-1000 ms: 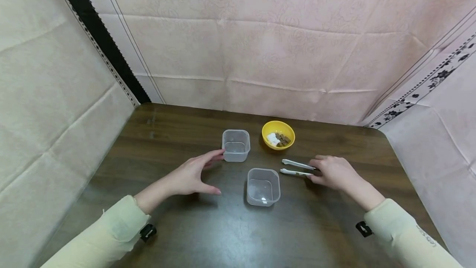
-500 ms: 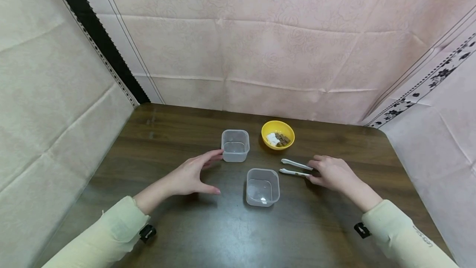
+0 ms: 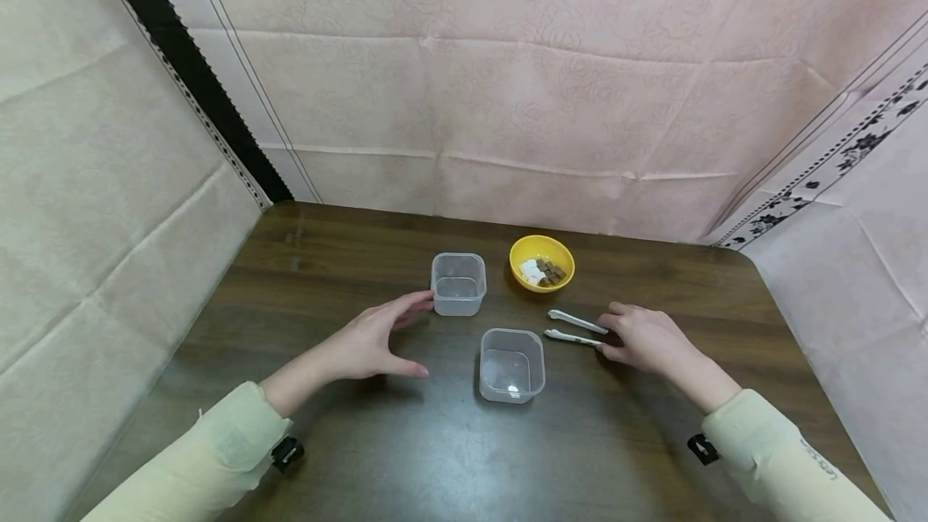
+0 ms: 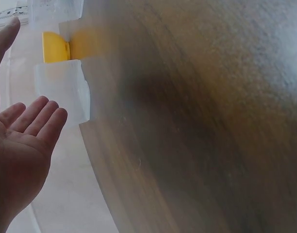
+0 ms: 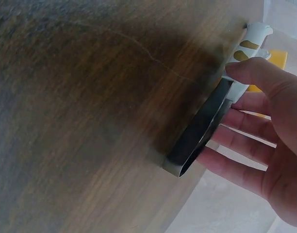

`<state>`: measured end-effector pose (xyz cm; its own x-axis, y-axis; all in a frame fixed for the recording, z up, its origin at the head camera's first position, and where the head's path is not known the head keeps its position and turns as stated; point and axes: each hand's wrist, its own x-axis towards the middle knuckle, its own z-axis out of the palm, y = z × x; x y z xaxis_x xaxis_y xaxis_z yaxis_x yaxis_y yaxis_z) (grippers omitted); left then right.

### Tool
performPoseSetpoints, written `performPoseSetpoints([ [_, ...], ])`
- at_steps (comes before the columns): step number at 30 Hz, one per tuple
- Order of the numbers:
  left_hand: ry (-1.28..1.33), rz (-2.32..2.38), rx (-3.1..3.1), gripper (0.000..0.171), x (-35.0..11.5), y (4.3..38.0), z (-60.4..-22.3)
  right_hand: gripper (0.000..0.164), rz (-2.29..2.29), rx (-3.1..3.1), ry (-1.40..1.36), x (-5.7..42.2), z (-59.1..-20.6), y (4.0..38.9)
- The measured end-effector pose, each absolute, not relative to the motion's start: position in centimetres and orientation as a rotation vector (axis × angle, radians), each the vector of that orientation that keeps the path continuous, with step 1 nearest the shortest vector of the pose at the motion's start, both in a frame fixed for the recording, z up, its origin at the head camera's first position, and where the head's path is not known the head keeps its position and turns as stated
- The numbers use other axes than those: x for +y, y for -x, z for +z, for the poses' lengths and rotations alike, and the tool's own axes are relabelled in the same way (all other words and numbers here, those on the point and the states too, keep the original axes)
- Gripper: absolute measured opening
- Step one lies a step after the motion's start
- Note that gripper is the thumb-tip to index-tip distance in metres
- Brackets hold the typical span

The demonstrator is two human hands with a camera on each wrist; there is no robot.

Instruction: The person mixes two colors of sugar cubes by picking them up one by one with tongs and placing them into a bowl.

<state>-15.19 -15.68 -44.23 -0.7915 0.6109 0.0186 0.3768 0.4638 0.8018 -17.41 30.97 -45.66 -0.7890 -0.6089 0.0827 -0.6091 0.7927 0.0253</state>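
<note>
My right hand (image 3: 645, 337) grips a pair of tongs (image 5: 202, 128), thumb on one arm and fingers along the other. The tongs have a dark metal bend and white ends with brown-green spots, spread apart and pointing left in the head view. My left hand (image 3: 370, 342) is spread, thumb away from the fingers. Its fingertips are at the left side of the far clear plastic container (image 3: 460, 284); whether they touch it I cannot tell. A second clear container (image 3: 512, 365) stands nearer, between the hands. Behind the tongs is a yellow bowl (image 3: 524, 246) with white pieces and brown chunks.
All of it stands on a dark brown wooden table (image 3: 348, 248). Pale patterned cloth (image 3: 464, 103) hangs behind the far edge and at both sides. Each sleeve carries a small black clip at the wrist.
Over the last second my right hand has shifted slightly left along the tongs. My left hand, the containers and the bowl stay practically where they were.
</note>
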Motion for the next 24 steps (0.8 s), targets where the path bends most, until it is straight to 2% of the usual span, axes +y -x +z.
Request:
performPoseSetpoints([
  [14, -0.818, 1.222, 2.516, 0.109, -16.9, 15.6, -44.1, 0.024, 0.01, -2.908, -0.951, 30.7, -45.6, 17.5],
  [24, -0.756, 1.22, 2.61, 0.109, -18.9, 16.4, -43.2, 0.039, 0.06, -2.949, -0.871, 31.4, -42.9, 16.5],
])
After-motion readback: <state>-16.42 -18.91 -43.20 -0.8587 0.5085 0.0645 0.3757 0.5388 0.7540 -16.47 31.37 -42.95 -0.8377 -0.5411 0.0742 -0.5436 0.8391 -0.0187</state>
